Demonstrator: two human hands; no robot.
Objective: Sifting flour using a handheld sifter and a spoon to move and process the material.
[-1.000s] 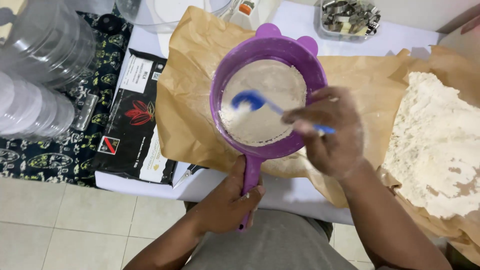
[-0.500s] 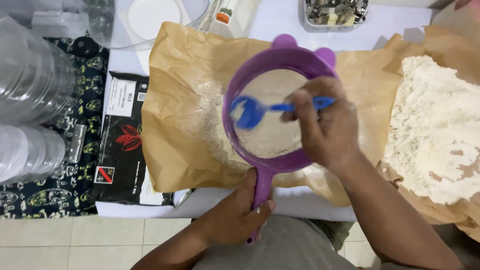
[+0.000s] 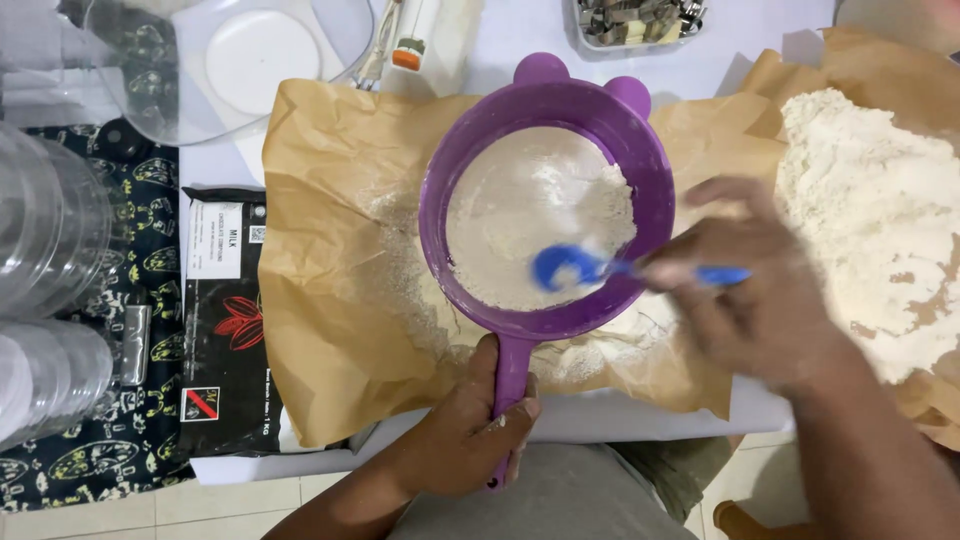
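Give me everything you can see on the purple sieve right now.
The purple sieve is round and looks plastic, with two small ear-like tabs on its far rim and a straight handle toward the person. It sits level over crumpled brown paper, whether touching or just above it I cannot tell. Its mesh is mostly covered with pale flour. The left hand grips the handle; the right hand holds a blue spoon with its bowl in the flour.

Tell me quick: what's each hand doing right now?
Left hand: closed around the purple sieve handle.
Right hand: closed on the blue spoon, inside the sieve.
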